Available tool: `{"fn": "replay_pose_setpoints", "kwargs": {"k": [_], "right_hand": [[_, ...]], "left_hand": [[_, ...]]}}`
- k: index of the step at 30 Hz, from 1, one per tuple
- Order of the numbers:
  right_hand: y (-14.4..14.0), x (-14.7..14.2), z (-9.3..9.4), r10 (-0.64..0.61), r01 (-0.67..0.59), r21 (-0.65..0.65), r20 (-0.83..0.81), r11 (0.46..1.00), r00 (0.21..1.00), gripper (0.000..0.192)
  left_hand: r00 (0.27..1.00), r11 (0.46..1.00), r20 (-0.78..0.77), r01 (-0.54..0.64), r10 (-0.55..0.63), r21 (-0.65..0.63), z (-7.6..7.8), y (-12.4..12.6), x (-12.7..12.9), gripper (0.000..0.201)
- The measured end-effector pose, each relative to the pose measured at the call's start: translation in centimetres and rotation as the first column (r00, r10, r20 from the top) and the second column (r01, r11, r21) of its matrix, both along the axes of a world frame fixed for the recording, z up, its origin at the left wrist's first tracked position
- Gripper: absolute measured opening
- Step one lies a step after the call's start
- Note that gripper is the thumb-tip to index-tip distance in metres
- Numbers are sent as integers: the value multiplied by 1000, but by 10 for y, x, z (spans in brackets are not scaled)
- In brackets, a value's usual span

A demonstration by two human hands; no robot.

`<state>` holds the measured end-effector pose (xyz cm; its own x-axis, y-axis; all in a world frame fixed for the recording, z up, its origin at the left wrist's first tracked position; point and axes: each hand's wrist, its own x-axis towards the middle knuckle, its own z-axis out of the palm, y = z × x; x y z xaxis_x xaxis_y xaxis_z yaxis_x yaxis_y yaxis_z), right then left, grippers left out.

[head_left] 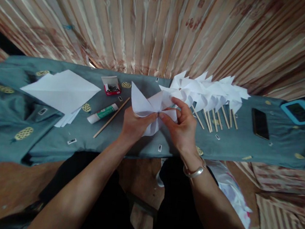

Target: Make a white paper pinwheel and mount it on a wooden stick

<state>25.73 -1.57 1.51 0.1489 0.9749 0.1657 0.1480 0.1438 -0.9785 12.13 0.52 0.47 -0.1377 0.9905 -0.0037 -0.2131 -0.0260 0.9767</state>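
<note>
Between my hands, above the middle of the table, is a white paper pinwheel (140,103) with its points folded in to the centre. My left hand (136,125) grips it from the left, thumb pressed near the centre. On the other side my right hand (182,127) is closed on it, its thumb at the centre and index finger against a folded blade. A wooden stick (111,118) lies left of my left hand, beside a glue stick (103,113). Behind them stands an open small red box (112,88) with small dark metal pieces inside.
A stack of white paper sheets (61,89) lies at the left. Several finished pinwheels (213,90) on sticks overlap in a row at the back right. A phone (260,123) and a blue-framed device (301,111) lie farther right on the green cloth (236,148). A curtain (135,24) hangs behind.
</note>
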Motion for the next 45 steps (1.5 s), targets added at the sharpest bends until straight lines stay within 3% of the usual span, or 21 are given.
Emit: {"fn": "replay_pose_setpoints", "kwargs": {"k": [15, 32, 36, 40, 43, 45], "right_hand": [[1, 4, 1, -19, 18, -9, -42, 1000, 999, 62], [3, 10, -1, 44, -55, -86, -121, 995, 992, 67], [3, 13, 1, -4, -8, -81, -143, 997, 990, 69], [3, 17, 7, -42, 34, -66, -134, 997, 990, 52], [3, 22, 12, 43, -52, -108, -84, 993, 996, 33], [2, 25, 14, 117, -123, -165, -50, 978, 992, 32]], "left_hand": [[990, 996, 114, 87, -84, -22, 0, -3, 2, 29], [986, 994, 144, 91, -82, -57, 2, -6, 0, 34], [988, 994, 133, 84, -74, -76, 1, -6, -1, 38], [994, 991, 85, 73, -63, -109, -2, -4, -3, 37], [994, 991, 74, 83, -76, -105, -1, -4, -5, 35], [993, 989, 70, 105, -98, -105, 1, -5, -6, 34]]}}
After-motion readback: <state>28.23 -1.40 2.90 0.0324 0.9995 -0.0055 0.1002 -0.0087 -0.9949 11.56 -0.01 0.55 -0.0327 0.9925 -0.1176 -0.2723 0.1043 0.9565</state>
